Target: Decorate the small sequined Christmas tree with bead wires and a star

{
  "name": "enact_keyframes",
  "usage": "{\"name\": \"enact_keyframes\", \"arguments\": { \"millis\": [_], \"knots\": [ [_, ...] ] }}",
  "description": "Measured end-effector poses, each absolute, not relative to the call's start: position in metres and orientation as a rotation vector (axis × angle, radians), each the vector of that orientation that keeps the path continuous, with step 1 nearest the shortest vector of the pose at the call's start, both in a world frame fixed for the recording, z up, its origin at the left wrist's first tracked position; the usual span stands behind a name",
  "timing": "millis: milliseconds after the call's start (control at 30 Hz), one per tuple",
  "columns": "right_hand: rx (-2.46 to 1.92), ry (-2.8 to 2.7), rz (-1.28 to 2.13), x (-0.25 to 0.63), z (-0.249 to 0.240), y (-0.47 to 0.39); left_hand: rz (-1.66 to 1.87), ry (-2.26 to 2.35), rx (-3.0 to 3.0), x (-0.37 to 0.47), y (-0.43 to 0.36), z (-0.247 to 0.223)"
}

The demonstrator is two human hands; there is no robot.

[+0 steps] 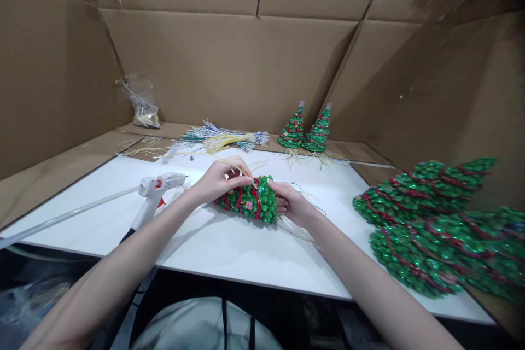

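A small green Christmas tree ornament (pixel 249 199) with red garland lies on its side above the white board, its wide base toward the right. My right hand (pixel 290 200) grips it at the base, where thin pale wires (pixel 297 233) trail out. With thumb and fingers pinched, my left hand (pixel 225 179) holds a thin yellow wire (pixel 237 166) against the tree's upper side. That wire runs back to the left across the board. The tree's tip is hidden behind my left hand and wrist.
A white hot glue gun (pixel 153 197) with a long glue stick stands at left. Bundled wires (pixel 225 138) lie at the back. Two small trees (pixel 292 128) stand behind; larger trees (pixel 422 191) lie at right. A plastic bag (pixel 143 104) sits back left. Cardboard walls (pixel 229 65) enclose the white board (pixel 246 254).
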State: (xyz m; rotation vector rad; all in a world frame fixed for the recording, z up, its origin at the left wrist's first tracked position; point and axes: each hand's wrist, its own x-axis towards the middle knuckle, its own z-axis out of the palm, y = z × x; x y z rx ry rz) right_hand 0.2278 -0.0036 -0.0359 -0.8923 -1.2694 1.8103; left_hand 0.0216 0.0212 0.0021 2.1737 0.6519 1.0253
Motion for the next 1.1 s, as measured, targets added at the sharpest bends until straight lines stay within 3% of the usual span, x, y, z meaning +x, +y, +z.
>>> {"name": "enact_keyframes", "arguments": {
  "millis": [1100],
  "knots": [
    [-0.931,-1.214,1.75,0.231,-0.04,0.004,1.165,0.41,2.49,0.033,0.009,-0.016]
  ]
}}
